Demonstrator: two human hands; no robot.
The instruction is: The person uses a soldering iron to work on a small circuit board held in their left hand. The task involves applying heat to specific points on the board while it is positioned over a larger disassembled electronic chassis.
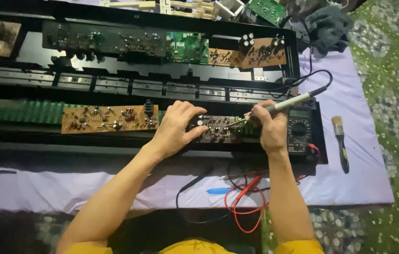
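Note:
My left hand rests on the left end of a small dark circuit board and steadies it inside an opened black electronic keyboard chassis. My right hand grips a soldering iron like a pen. Its metal tip touches the right part of that board. The iron's black cable loops away toward the upper right.
A brown circuit board lies left of my hands, more boards along the chassis back. A multimeter sits by my right hand, its red and black leads hanging off the front. A paintbrush lies on the purple cloth.

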